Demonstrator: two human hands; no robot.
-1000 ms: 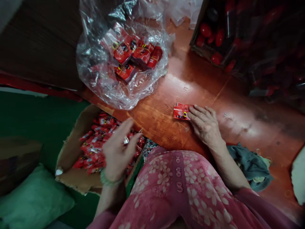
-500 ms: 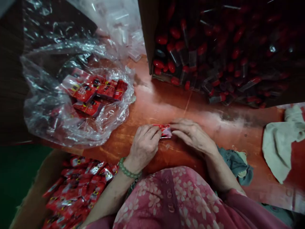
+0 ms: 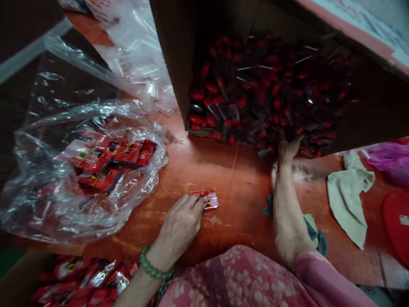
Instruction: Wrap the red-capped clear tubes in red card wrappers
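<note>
My left hand (image 3: 183,217) lies on the table with its fingers closed over the left end of a small red printed packet (image 3: 209,199), whose pale, shiny right end sticks out. A green bead bracelet (image 3: 153,264) circles that wrist. My right hand (image 3: 288,147) reaches into the front of a cardboard box, among many clear tubes with red caps (image 3: 238,108). Its thumb and a finger show spread apart, with no tube visible between them; the other fingers are hidden in the dark pile.
An open clear plastic bag (image 3: 134,217) with stacked red packets (image 3: 96,160) stands to the left. More red packets (image 3: 79,281) fill a container at lower left. The cardboard box (image 3: 174,64) rises at the back. Beige cloth (image 3: 348,192) and a red round object (image 3: 398,226) lie right.
My right hand has left the packet and moved forward and right into the box of tubes. My left hand stays on the packet. The view has tilted up and shifted right.
</note>
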